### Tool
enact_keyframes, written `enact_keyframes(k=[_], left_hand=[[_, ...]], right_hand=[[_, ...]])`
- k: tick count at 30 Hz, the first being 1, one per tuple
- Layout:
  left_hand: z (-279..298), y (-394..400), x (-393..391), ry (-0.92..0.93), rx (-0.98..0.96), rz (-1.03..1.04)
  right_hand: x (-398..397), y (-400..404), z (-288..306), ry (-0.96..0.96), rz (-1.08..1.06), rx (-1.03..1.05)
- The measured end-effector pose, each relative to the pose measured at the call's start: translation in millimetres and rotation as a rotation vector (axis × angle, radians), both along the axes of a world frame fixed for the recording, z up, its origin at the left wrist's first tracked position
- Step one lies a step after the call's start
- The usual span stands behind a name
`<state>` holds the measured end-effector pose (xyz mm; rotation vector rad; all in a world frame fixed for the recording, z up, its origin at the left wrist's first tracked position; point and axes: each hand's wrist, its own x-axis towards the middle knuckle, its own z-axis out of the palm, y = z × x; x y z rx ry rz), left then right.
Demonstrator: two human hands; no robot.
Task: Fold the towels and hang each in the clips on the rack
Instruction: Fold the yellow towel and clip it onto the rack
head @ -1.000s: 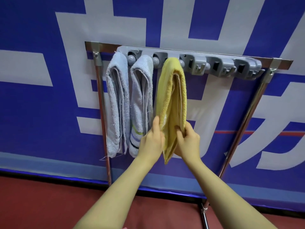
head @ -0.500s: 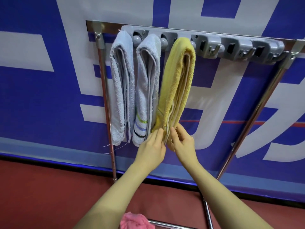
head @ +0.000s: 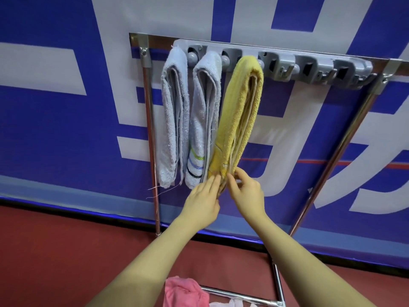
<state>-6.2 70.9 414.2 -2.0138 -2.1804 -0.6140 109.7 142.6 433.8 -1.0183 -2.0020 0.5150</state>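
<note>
Facing you, largest first: a blue and white banner wall (head: 66,107) with big white characters, and below it a red floor (head: 55,251).

Rack (head: 327,165): chrome tube frame standing against the banner, two uprights, a lower rail near the bottom edge of the view.

Clip bar (head: 309,65): grey plastic strip fixed across the rack's top rail, with a row of roller clips and small hooks. The three clips at its left end carry towels; those to the right hold nothing.

Yellow towel (head: 239,120): folded lengthwise, hanging from the third clip, its lower end swung left so that it touches the striped towel.

Pale blue towel (head: 172,120): folded, hanging straight from the first clip, loose threads trailing at its foot.

White striped towel (head: 203,120): folded, hanging from the second clip, with green, blue and dark stripes near its lower end.

Pink cloth (head: 183,293): crumpled at the bottom edge of the view, beside the lower rail; a scrap of white cloth (head: 223,303) lies just right of it.

Your hands: your left hand (head: 202,202) lies with straight fingers flat against the left face of the yellow towel's lower end. Your right hand (head: 247,193) pinches that same end from the right, fingertips curled onto the layered edges.
</note>
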Motion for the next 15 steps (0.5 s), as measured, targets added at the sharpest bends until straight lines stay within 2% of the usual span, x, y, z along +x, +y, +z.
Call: enact_keyframes(k=[6,11,15], left_hand=[[-3,-33,3,0.182,-0.067,0.070],[-7,-74,17,0.197,-0.071,0.075],[-21,-98,33,0.157,-0.106,0.042]], right_hand=[[21,-27,1,-0.211,0.018,-0.018],[48,-63,-20,-0.416,0.021,0.006],[68,-90,-45,-0.465,0.040,-0.053]])
